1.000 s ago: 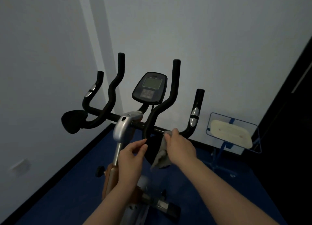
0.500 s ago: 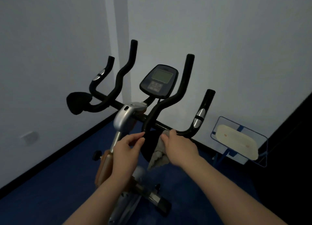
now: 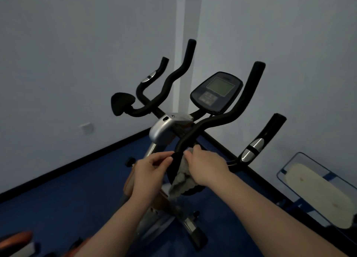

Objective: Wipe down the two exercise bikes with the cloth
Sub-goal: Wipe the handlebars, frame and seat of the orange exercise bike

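We grip the cloth (image 3: 181, 179) in our right hand (image 3: 206, 167) while our left hand (image 3: 150, 168) pinches the exercise bike (image 3: 193, 133) pad; the loosely bunched cloth could slip free.

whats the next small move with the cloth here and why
Probably slide the cloth up along the inner right handlebar. The right hand presses the cloth against that bar's lowest end, while the left hand pinches the black elbow pad beside it, so the length of bar above looks not yet covered in this pass.
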Tool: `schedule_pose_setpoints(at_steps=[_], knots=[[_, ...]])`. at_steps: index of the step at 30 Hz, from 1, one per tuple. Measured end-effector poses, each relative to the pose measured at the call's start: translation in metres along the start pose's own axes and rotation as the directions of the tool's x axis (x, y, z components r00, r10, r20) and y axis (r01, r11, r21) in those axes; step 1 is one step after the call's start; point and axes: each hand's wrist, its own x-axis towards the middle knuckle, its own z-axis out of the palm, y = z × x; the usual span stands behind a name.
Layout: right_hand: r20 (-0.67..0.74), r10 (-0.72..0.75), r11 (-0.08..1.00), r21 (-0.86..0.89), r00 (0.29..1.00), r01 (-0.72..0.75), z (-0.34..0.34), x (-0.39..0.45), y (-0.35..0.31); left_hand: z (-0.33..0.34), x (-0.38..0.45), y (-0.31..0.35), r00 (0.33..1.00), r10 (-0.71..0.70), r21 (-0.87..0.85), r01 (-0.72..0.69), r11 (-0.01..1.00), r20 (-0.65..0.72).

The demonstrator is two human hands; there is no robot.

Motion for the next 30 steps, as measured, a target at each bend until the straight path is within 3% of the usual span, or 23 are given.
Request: schedule_pose_setpoints(at_steps=[3, 5, 8, 13, 18, 22, 24, 26, 28, 30], knots=[[-0.019, -0.065, 0.992, 0.108, 0.998, 0.067, 0.003, -0.006, 0.006, 0.002, -0.004, 0.003, 0.999, -0.022, 0.044, 0.023, 0.999, -0.040], [0.003, -0.028, 0.974, 0.226, 1.000, 0.027, 0.011, -0.018, 0.021, 0.004, -0.005, 0.005, 0.997, -0.053, 0.090, 0.059, 0.994, -0.062], [0.059, -0.022, 0.980, 0.200, 0.998, 0.010, 0.013, -0.020, 0.031, 0.005, -0.005, 0.006, 0.995, -0.055, 0.112, 0.064, 0.992, -0.089], [0.015, 0.011, 0.976, 0.218, 1.000, -0.014, 0.006, -0.009, 0.017, 0.003, -0.004, 0.005, 0.997, -0.020, 0.117, 0.028, 0.993, -0.069], [-0.054, 0.227, 0.920, 0.339, 0.972, -0.196, 0.027, -0.051, 0.018, -0.013, 0.010, -0.005, 0.991, -0.058, 0.132, 0.042, 0.990, 0.121], [-0.044, 0.384, 0.879, 0.324, 0.922, -0.350, 0.022, -0.045, 0.001, -0.028, 0.034, 0.002, 0.926, -0.114, 0.100, 0.083, 0.991, 0.359], [-0.153, 0.501, 0.823, 0.388, 0.852, -0.415, 0.033, -0.047, -0.013, -0.032, 0.044, 0.006, 0.889, -0.123, 0.074, 0.101, 0.992, 0.441], [-0.341, 0.635, 0.747, 0.498, 0.693, -0.440, 0.059, -0.057, -0.034, -0.033, 0.048, 0.007, 0.873, -0.119, 0.037, 0.116, 0.993, 0.474], [-0.454, 0.728, 0.663, 0.658, 0.513, -0.358, 0.089, -0.062, -0.062, -0.033, 0.046, 0.005, 0.880, -0.100, 0.000, 0.113, 0.994, 0.464], [-0.441, 0.811, 0.540, 0.817, 0.383, -0.201, 0.112, -0.052, -0.088, -0.033, 0.042, 0.002, 0.892, -0.067, -0.013, 0.082, 0.997, 0.446]])
